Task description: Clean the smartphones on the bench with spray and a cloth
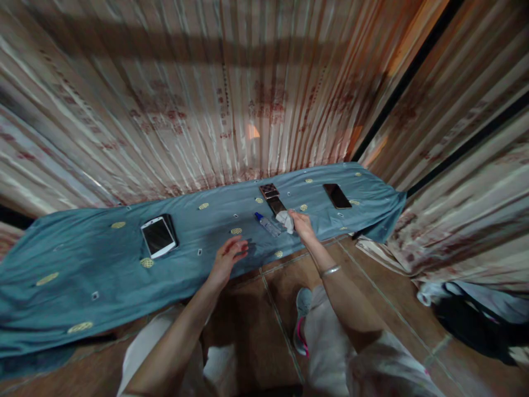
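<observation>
My right hand (301, 224) is closed on a crumpled white cloth or tissue (285, 220) above the bench. Right beside the cloth lies a dark flip phone (273, 200), unfolded, with a checked upper half; the cloth covers its near end. A small clear bottle with a blue cap (268, 224) rests on its side to the left of the cloth. My left hand (228, 257) hovers over the front edge of the bench, fingers loosely bent and apart, holding nothing. Farther left is a white smartphone (158, 237) on top of a dark one or a dark case.
A blue patterned cloth (219, 220) covers the long, low bench. Toward its right end lies a black smartphone (337, 196). Pleated curtains (185, 110) hang behind it and on the right. Dark bags or clothes (471, 320) lie on the tiled floor at the right.
</observation>
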Demonstrator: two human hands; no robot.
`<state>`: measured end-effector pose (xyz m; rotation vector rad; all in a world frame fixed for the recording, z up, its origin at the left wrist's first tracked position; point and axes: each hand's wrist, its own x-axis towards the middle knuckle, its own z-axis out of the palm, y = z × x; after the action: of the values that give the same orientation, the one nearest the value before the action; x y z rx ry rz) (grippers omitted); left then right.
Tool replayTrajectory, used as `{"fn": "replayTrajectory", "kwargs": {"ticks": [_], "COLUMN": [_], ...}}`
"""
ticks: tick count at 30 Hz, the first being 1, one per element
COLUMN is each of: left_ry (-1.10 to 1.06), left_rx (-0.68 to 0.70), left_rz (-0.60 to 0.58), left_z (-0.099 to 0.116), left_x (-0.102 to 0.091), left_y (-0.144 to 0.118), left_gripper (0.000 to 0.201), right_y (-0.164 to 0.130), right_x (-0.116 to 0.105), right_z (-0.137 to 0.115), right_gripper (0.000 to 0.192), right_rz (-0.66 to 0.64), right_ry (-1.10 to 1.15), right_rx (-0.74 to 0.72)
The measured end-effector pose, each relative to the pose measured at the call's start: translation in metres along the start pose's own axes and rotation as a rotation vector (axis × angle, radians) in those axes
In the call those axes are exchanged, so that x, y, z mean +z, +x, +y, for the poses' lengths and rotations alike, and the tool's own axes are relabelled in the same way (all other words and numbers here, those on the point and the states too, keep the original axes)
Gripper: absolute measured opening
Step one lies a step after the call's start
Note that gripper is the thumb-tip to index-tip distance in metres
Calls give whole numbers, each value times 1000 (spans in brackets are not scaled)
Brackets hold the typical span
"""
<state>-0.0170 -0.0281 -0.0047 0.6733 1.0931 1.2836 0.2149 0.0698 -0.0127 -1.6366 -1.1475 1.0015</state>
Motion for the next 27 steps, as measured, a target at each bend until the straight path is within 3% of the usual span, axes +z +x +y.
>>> {"fn": "replayTrajectory", "kwargs": {"ticks": [2, 4, 11, 17, 23, 27], "left_ry": [-9, -26, -41, -70, -205, -196], "left_rx": [1, 18, 66, 48, -169, -133], "left_rz": [20, 36, 137, 181, -19, -12], "left_z": [-3, -4, 8, 16, 16, 14], "left_x": [-3, -9, -41, -59, -52, -49], "left_y": [0, 1, -4, -14, -24, -25], "left_gripper": [40, 40, 41, 36, 38, 29], "right_y": [-22, -42, -83, -103, -123, -125], "right_x": [19, 38, 89, 108, 120, 128], "right_z": [1, 2, 0, -20, -28, -24], "right_gripper": [43, 37, 23, 22, 21, 26], "right_rz": [-80, -207, -411, -592, -767, -785], "right_ry": [108, 422, 588, 742, 757, 670], "right_rx": [13, 106, 229, 333, 301, 242]}}
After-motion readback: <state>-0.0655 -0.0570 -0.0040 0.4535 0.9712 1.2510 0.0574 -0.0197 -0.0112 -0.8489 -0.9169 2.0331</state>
